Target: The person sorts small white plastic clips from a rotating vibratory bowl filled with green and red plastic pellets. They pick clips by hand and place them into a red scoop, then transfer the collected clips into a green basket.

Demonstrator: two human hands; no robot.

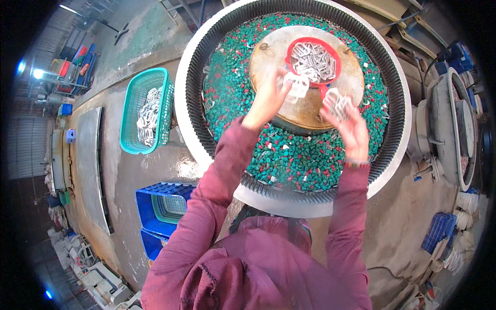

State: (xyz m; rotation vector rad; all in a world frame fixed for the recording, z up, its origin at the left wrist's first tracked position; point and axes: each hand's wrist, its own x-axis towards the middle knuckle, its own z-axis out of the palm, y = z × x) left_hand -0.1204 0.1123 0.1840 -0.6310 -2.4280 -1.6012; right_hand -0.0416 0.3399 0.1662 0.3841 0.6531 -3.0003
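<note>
My left hand [268, 98] closes around several pale metal pieces [298, 87] that look like flat buckles or links, their edges smeared by motion. To its right, my right hand [353, 129] grips a small bunch of similar metal pieces [337, 102] by its fingertips. Both hands hover over the near part of a stained round lid [271, 54] in the middle of a large round tub [192, 103]. On that lid sits a red round basket [338, 66] full of looped metal pieces [312, 59]; its red handle points toward me, between my hands. Green and red chips [294, 160] surround the lid.
A teal basket [125, 116] holding more metal pieces stands on the floor to the left. Blue crates [147, 217] are stacked near my left elbow. Another round tub [454, 129] stands at the right, with a blue crate [439, 232] nearer me.
</note>
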